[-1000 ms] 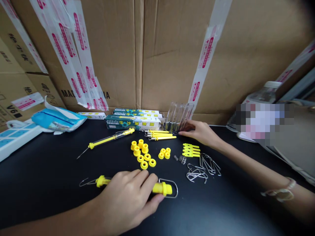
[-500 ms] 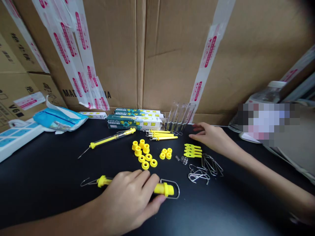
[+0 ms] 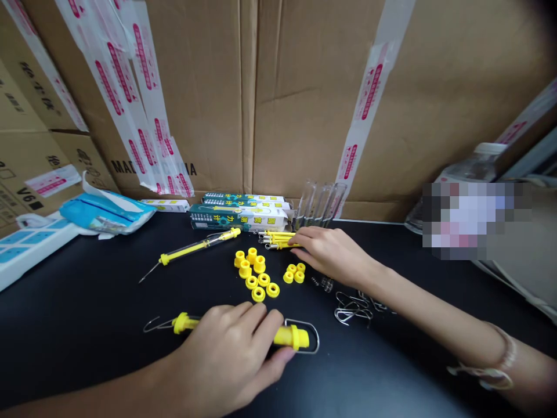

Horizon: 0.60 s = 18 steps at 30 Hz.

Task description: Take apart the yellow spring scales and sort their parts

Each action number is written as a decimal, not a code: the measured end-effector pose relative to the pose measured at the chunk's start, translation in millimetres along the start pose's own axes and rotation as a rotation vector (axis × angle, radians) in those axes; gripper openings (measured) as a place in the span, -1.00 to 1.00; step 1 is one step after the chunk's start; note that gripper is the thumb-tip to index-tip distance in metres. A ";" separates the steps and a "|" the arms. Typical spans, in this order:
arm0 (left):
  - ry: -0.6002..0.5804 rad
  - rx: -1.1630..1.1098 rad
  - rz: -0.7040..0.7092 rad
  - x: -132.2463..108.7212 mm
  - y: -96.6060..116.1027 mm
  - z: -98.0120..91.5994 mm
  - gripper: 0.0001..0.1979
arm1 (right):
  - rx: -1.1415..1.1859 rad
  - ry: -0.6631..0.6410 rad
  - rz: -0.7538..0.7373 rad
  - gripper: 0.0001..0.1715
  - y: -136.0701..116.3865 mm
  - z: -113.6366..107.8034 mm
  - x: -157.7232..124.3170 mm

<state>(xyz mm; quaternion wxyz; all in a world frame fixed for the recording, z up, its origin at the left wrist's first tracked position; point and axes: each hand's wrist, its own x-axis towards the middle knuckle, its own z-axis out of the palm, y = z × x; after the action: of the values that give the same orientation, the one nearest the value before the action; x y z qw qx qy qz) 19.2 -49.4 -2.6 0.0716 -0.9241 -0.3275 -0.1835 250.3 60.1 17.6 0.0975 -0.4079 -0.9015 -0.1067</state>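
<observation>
My left hand [image 3: 237, 351] is closed around a yellow tubular spring scale [image 3: 287, 335], held level just above the black table. A wire hook sticks out at its left end and a metal ring at its right. My right hand [image 3: 333, 252] is at the right ends of several yellow rods with springs [image 3: 276, 239], fingers a little apart; whether they grip one is unclear. Nearer me lie small yellow caps [image 3: 294, 273], larger yellow collars and rings [image 3: 258, 281], small springs [image 3: 324, 283] and metal hooks [image 3: 350, 307]. Another spring scale [image 3: 198, 247] rests at the left.
Clear plastic tubes [image 3: 319, 203] stand upright beside printed cartons [image 3: 238, 217] along the cardboard wall [image 3: 296, 116]. To the left are a blue packet [image 3: 107, 212] and a power strip [image 3: 32, 247]. A plastic bottle [image 3: 470, 165] stands at the right.
My right hand has moved left, from the open table right of the tubes to the yellow rods, and now covers the flat yellow pieces. My left hand keeps its hold on the spring scale.
</observation>
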 end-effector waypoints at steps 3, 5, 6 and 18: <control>0.006 0.005 0.005 0.4 -0.2 -0.8 -0.90 | -0.014 -0.001 0.002 -0.88 -2.8 2.6 4.8; 0.000 0.007 0.009 0.7 0.0 -1.3 -0.90 | -0.010 0.004 0.012 -0.89 -4.7 2.5 7.3; -0.005 0.009 0.010 0.8 0.2 -1.4 -0.90 | -0.002 0.008 0.018 -0.89 -5.1 2.2 8.4; 0.096 0.032 -0.026 1.8 -3.5 1.6 -0.73 | 0.657 0.222 0.150 -0.69 -47.2 -25.8 -40.3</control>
<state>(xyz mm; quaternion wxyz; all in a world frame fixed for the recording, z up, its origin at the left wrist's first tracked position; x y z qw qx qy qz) 18.8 -45.3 -3.4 0.0997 -0.9086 -0.3388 -0.2232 243.0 -6.1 26.3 0.3284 -0.4058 -0.8392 0.1527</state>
